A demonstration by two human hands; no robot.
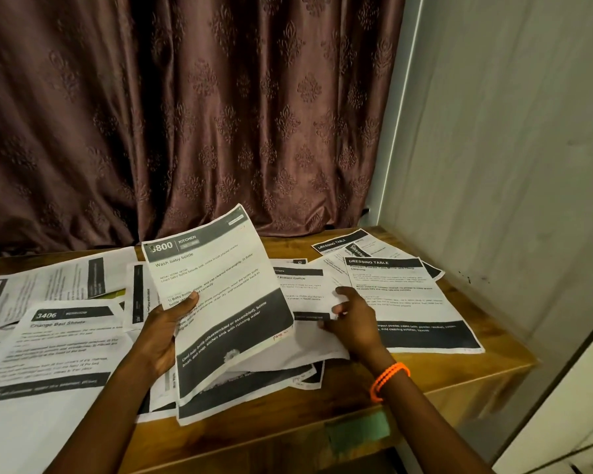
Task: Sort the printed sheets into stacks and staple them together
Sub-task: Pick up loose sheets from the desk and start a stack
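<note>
Wooden counter (408, 381) carries loose printed sheets spread edge over edge; an exact count is not possible, but about ten show. Left hand (166, 331) grips one raised sheet (216, 295), headed "Wash baby bottle", thumb on its face, fingers behind, with more pages hanging below it. Right hand (351, 316), fingers curled, pinches the edge of a coffee sheet (302, 289) lying flat. Two "Dressing Table" sheets (411, 302) lie at right, a bed sheet page (59, 343) at left. One orange bracelet (389, 379) circles the right wrist. Brown curtain (185, 114) hangs behind.
</note>
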